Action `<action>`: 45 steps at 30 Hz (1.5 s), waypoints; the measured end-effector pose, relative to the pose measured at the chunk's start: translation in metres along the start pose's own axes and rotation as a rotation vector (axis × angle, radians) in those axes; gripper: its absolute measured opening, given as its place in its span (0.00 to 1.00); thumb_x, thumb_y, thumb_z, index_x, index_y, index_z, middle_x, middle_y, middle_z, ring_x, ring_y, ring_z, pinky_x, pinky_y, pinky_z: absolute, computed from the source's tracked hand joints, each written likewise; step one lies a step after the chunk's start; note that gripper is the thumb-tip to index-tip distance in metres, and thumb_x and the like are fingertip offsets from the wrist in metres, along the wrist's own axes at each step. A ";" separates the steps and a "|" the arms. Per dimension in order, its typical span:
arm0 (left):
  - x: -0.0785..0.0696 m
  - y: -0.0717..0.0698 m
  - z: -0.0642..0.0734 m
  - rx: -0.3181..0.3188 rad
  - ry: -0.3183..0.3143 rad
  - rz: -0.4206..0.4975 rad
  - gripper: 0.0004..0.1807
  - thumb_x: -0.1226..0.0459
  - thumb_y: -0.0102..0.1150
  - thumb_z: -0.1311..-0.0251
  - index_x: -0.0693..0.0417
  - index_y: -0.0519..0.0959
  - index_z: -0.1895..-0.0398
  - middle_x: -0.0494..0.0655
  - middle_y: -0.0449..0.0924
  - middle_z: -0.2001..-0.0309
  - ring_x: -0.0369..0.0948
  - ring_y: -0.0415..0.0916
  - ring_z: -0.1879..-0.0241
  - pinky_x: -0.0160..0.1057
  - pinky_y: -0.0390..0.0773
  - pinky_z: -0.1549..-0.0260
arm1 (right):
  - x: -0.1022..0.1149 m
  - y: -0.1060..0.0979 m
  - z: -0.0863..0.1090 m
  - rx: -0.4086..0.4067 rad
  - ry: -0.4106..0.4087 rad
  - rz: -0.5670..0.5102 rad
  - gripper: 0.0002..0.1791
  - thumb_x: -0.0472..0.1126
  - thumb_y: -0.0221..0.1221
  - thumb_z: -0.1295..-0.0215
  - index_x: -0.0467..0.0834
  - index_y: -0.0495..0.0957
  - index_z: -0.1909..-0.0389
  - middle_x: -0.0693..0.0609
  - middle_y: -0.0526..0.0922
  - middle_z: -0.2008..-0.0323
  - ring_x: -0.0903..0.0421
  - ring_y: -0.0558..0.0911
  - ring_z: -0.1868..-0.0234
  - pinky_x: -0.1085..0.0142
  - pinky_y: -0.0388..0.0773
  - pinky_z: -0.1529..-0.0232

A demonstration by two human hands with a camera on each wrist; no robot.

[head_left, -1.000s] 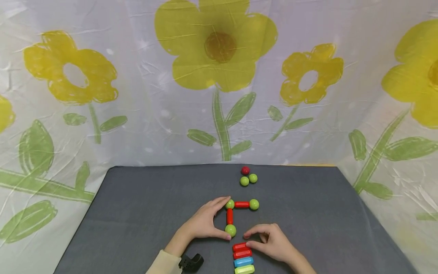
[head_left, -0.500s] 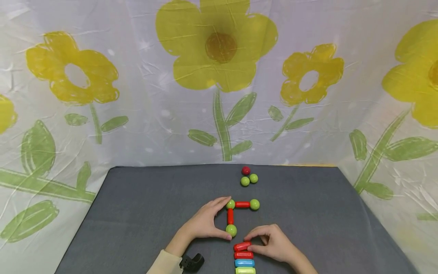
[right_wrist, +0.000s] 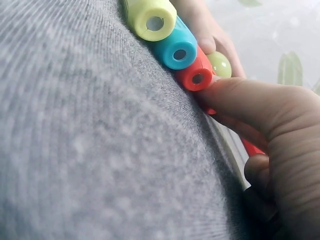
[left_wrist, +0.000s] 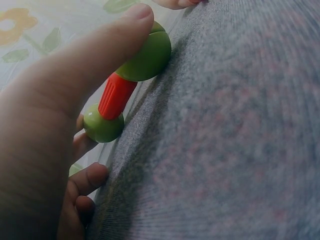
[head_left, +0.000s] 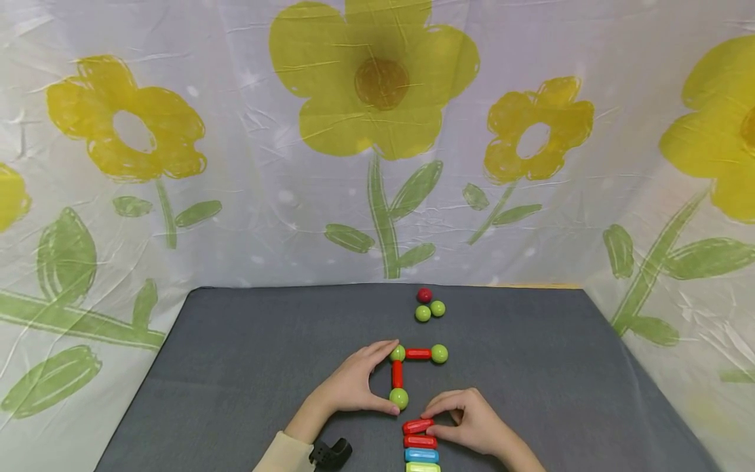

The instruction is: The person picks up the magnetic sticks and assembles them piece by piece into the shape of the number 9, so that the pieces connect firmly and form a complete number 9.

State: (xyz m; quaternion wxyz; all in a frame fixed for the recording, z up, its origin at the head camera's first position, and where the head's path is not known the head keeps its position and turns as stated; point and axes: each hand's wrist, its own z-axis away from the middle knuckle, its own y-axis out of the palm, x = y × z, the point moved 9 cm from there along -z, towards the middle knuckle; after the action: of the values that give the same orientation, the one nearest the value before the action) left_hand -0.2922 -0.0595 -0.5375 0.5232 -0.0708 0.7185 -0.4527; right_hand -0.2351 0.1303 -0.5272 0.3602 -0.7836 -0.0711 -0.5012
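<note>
My left hand (head_left: 354, 380) holds an L of green balls and red magnetic rods, thumb at the near ball (head_left: 398, 398) and fingertips at the corner ball (head_left: 398, 353). One red rod (head_left: 398, 375) joins these two; another (head_left: 418, 354) runs right to a third green ball (head_left: 439, 354). In the left wrist view the thumb lies over the larger-looking ball (left_wrist: 147, 57). My right hand (head_left: 472, 419) pinches a loose red magnetic rod (head_left: 416, 427) between thumb and index finger, slightly tilted at the top of a row. In the right wrist view this rod is mostly hidden.
Below the pinched rod lie another red rod (head_left: 420, 442), a blue rod (head_left: 421, 455) and a yellow-green rod (head_left: 422, 467). Farther back sit a dark red ball (head_left: 424, 295) and two green balls (head_left: 423, 313). A flowered cloth (head_left: 265, 216) hangs behind the grey table (head_left: 248, 347).
My right thumb and index finger have closed on the top red rod, and it has turned a little off the row. The left hand and the L keep their place.
</note>
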 end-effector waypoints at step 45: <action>-0.002 -0.002 0.002 -0.010 -0.009 -0.004 0.65 0.31 0.79 0.54 0.39 0.58 0.14 0.41 0.62 0.19 0.51 0.62 0.22 0.67 0.65 0.29 | -0.016 -0.028 0.006 -0.313 0.270 -0.046 0.10 0.42 0.77 0.39 0.49 0.91 0.57 0.58 0.75 0.79 0.70 0.60 0.86 0.74 0.58 0.83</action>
State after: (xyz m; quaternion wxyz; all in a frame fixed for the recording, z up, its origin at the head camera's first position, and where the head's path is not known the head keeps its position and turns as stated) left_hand -0.2903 -0.0604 -0.5346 0.5250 -0.0768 0.7184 -0.4498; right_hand -0.2517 0.1589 -0.5286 0.2286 -0.7540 0.0387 -0.6147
